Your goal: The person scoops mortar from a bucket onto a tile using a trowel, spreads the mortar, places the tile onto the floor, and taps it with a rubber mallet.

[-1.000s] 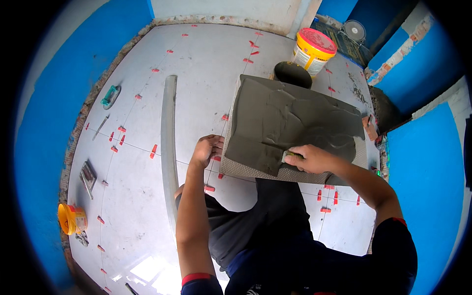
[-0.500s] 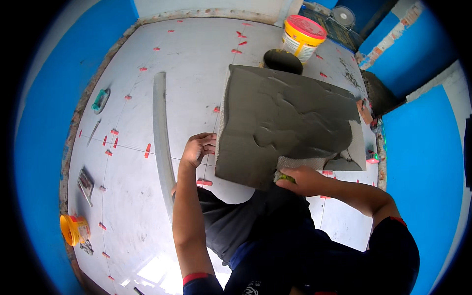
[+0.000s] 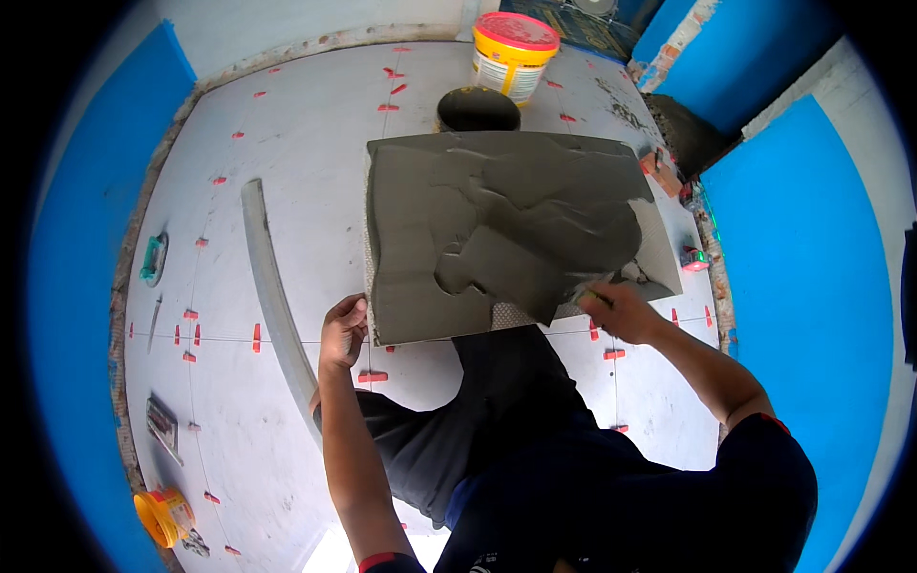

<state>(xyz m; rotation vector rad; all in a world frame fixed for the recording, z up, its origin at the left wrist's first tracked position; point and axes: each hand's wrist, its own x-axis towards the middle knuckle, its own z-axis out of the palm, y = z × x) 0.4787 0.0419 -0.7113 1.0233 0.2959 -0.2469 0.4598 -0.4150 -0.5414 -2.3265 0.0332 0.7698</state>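
Note:
A large square tile (image 3: 497, 229) rests tilted on my lap, its back covered with grey mortar. My left hand (image 3: 342, 329) grips the tile's near left corner. My right hand (image 3: 621, 310) is shut on a trowel (image 3: 642, 279) whose blade lies flat on the tile's right lower corner, where bare patterned tile shows. My dark trousers (image 3: 497, 401) are under the tile.
A yellow bucket with a red lid (image 3: 513, 53) and a dark round tub (image 3: 478, 110) stand beyond the tile. A long grey straightedge (image 3: 272, 296) lies on the white tiled floor (image 3: 306, 143) with red spacer clips (image 3: 256, 336). Small tools lie at left; blue walls surround.
The tile has come closer and tilted up toward me. My right hand with the trowel has moved from the tile's near edge to its right lower corner.

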